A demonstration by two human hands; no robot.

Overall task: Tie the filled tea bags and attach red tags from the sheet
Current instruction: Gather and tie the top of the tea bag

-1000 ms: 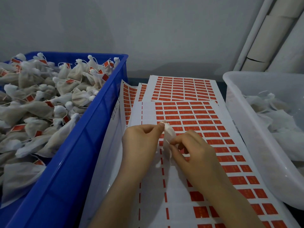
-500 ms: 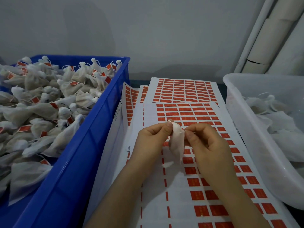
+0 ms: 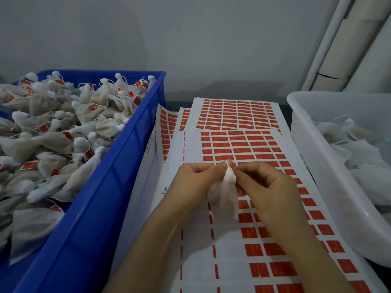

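Both hands, left (image 3: 195, 180) and right (image 3: 268, 187), had a pinching grip on the small white mesh tea bag (image 3: 225, 193) over the red-tag sheet (image 3: 254, 149).

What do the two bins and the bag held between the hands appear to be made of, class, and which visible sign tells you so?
Blue bin: likely rigid moulded plastic, smooth with a soft sheen on its wall. White bin: translucent plastic, since its contents show dimly through. Tea bag: thin white mesh or non-woven fabric, probably, as it gathers into soft creases at its pinched neck.
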